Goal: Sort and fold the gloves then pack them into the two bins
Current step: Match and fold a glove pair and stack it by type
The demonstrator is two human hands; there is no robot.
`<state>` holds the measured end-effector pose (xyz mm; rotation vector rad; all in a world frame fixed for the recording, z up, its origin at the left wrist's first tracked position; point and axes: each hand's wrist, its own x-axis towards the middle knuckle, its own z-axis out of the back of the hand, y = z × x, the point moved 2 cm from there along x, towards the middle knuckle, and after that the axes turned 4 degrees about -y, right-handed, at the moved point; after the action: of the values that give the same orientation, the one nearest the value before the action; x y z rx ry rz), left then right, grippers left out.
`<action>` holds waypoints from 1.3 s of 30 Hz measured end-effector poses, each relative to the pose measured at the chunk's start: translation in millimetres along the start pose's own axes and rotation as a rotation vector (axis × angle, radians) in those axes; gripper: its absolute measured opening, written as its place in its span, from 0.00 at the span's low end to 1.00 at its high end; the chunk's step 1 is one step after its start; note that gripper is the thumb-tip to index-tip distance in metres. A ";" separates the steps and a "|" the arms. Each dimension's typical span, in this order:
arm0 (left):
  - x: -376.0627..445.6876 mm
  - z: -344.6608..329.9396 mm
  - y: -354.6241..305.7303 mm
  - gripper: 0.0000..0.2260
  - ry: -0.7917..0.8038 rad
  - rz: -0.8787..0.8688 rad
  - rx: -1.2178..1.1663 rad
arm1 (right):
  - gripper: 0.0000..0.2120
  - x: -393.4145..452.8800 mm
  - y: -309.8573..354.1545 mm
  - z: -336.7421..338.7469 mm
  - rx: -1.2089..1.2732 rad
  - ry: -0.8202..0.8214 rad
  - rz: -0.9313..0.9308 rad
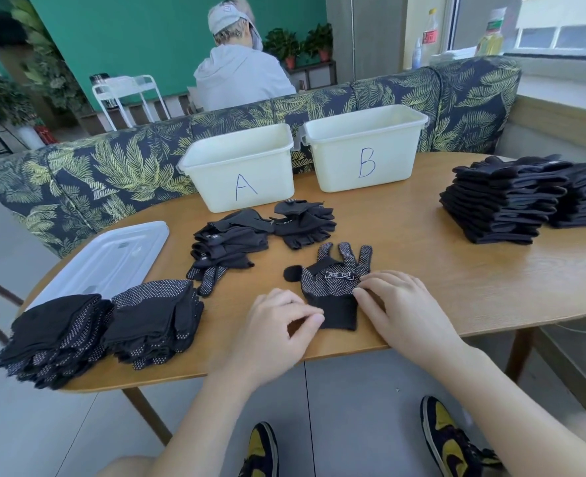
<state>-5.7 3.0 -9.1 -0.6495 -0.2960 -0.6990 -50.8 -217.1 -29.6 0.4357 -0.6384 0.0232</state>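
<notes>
A black dotted glove (333, 280) lies flat, fingers pointing away, near the table's front edge. My left hand (278, 325) pinches its cuff at the left corner. My right hand (395, 304) pinches the glove's right side near the wrist. Two white bins stand at the back: bin A (240, 173) and bin B (364, 149); I see no gloves inside them. Two stacks of folded dotted gloves (105, 325) sit at the front left. Loose black gloves (229, 242) lie in front of bin A, more loose gloves (302, 222) beside them. A tall stack of unfolded gloves (505, 201) stands at the right.
A translucent lid (105, 259) lies on the wooden table (457, 287) at the left. A leaf-patterned sofa (112, 166) runs behind the table, and a person in a grey hoodie (240, 74) sits beyond it, facing away. My shoes (450, 438) show below the table edge.
</notes>
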 end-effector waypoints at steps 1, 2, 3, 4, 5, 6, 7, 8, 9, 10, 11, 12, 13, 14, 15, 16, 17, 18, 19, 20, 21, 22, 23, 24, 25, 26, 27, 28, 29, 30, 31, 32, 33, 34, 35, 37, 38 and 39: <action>-5.4 -1.6 -5.6 0.15 0.007 -0.015 -0.039 | 0.09 0.5 0.3 0.7 0.017 -0.012 -0.011; -9.1 -3.9 -10.2 0.14 0.012 -0.031 -0.073 | 0.08 1.6 1.1 1.6 0.037 -0.025 -0.011; -11.8 -6.2 -13.9 0.13 0.014 -0.045 -0.096 | 0.08 2.5 2.8 2.7 0.056 -0.033 0.000; -13.0 -8.4 -15.6 0.12 0.007 -0.053 -0.107 | 0.07 4.3 5.2 3.1 0.077 -0.029 0.023; -13.0 -9.5 -16.9 0.10 -0.014 -0.057 -0.111 | 0.07 6.1 7.6 2.8 0.101 -0.013 0.056; -11.9 -10.1 -16.2 0.09 -0.054 -0.049 -0.118 | 0.07 8.7 10.0 1.7 0.127 0.012 0.096; -10.7 -9.7 -14.5 0.08 -0.106 -0.029 -0.129 | 0.08 11.5 12.4 -0.3 0.153 0.044 0.137; -9.2 -9.1 -12.3 0.08 -0.159 -0.001 -0.132 | 0.08 14.8 14.4 -2.9 0.176 0.078 0.175; -7.7 -9.2 -9.1 0.08 -0.199 0.032 -0.122 | 0.08 18.3 15.8 -6.0 0.197 0.114 0.208; -6.5 -10.2 -5.8 0.09 -0.224 0.066 -0.100 | 0.08 22.1 16.5 -9.3 0.212 0.147 0.239; -5.5 -11.9 -2.8 0.11 -0.234 0.101 -0.070 | 0.07 25.9 16.6 -13.0 0.219 0.174 0.265; -4.4 -13.9 0.0 0.13 -0.235 0.137 -0.036 | 0.07 29.8 16.0 -16.7 0.221 0.200 0.282; -3.9 -15.5 2.1 0.16 -0.232 0.170 -0.002 | 0.07 33.1 15.3 -19.8 0.220 0.221 0.290; -3.3 -16.3 3.8 0.17 -0.227 0.198 0.031 | 0.07 36.0 14.2 -22.5 0.218 0.237 0.290; -3.4 -16.5 5.0 0.18 -0.218 0.222 0.068 | 0.08 37.9 12.8 -25.3 0.216 0.253 0.285; -4.0 -16.3 5.8 0.17 -0.207 0.242 0.112 | 0.09 38.9 11.9 -26.7 0.215 0.272 0.275; -5.2 -15.8 6.5 0.16 -0.192 0.259 0.163 | 0.11 39.5 11.3 -28.3 0.211 0.295 0.255; -6.6 -15.8 7.4 0.15 -0.179 0.272 0.210 | 0.14 39.5 10.5 -29.3 0.198 0.322 0.226; -7.9 -15.8 8.3 0.14 -0.175 0.284 0.241 | 0.16 39.4 10.1 -29.7 0.172 0.352 0.197; -8.5 -15.6 8.8 0.14 -0.184 0.294 0.254 | 0.19 39.5 9.7 -30.3 0.134 0.380 0.179; -8.9 -15.2 8.9 0.15 -0.203 0.296 0.257 | 0.22 39.4 9.4 -31.5 0.088 0.407 0.171; -8.9 -14.8 8.8 0.16 -0.223 0.287 0.254 | 0.24 39.9 9.8 -32.1 0.038 0.436 0.163; -9.1 -14.5 7.9 0.17 -0.234 0.266 0.250 | 0.26 40.5 10.5 -32.7 -0.011 0.463 0.152; -9.2 -14.6 6.7 0.18 -0.233 0.235 0.250 | 0.29 41.2 11.4 -32.8 -0.052 0.479 0.144; -9.6 -14.6 5.2 0.18 -0.225 0.201 0.258 | 0.33 41.8 12.2 -32.7 -0.078 0.485 0.142; -9.5 -14.3 3.8 0.18 -0.214 0.180 0.266 | 0.36 41.9 13.1 -32.5 -0.096 0.489 0.144; -9.1 -12.9 2.8 0.19 -0.200 0.188 0.265 | 0.38 41.5 13.4 -33.5 -0.108 0.492 0.148; -7.5 -10.8 2.7 0.19 -0.183 0.226 0.248 | 0.38 40.7 13.0 -34.3 -0.115 0.489 0.155; -5.7 -8.4 4.2 0.19 -0.165 0.280 0.218 | 0.38 40.3 12.6 -34.9 -0.113 0.478 0.162; -3.5 -7.3 7.5 0.20 -0.146 0.331 0.175 | 0.37 39.7 12.3 -35.2 -0.104 0.464 0.166; -1.4 -5.9 10.6 0.20 -0.128 0.369 0.132 | 0.36 39.3 11.8 -34.9 -0.087 0.447 0.164; 1.3 -3.6 12.6 0.20 -0.108 0.390 0.093 | 0.35 39.2 11.4 -33.5 -0.061 0.425 0.157; 4.2 -0.8 13.4 0.20 -0.091 0.399 0.057 | 0.34 38.9 11.2 -31.5 -0.028 0.395 0.148; 7.5 2.4 13.5 0.20 -0.081 0.403 0.016 | 0.32 38.6 11.3 -28.8 0.003 0.363 0.144; 10.4 5.4 13.3 0.20 -0.075 0.406 -0.027 | 0.31 37.6 11.5 -26.4 0.024 0.339 0.144; 14.3 9.7 12.5 0.19 -0.072 0.406 -0.104 | 0.32 34.3 11.2 -23.4 0.018 0.347 0.156; 15.6 10.3 12.5 0.19 -0.063 0.404 -0.131 | 0.34 32.4 10.8 -22.9 -0.002 0.376 0.158; 16.7 10.0 12.5 0.19 -0.045 0.400 -0.148 | 0.36 30.9 10.4 -22.7 -0.020 0.408 0.155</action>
<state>14.6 8.3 0.5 -0.8374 -0.1488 -0.3241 -14.5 -202.0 -23.9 0.3480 -0.2684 0.2474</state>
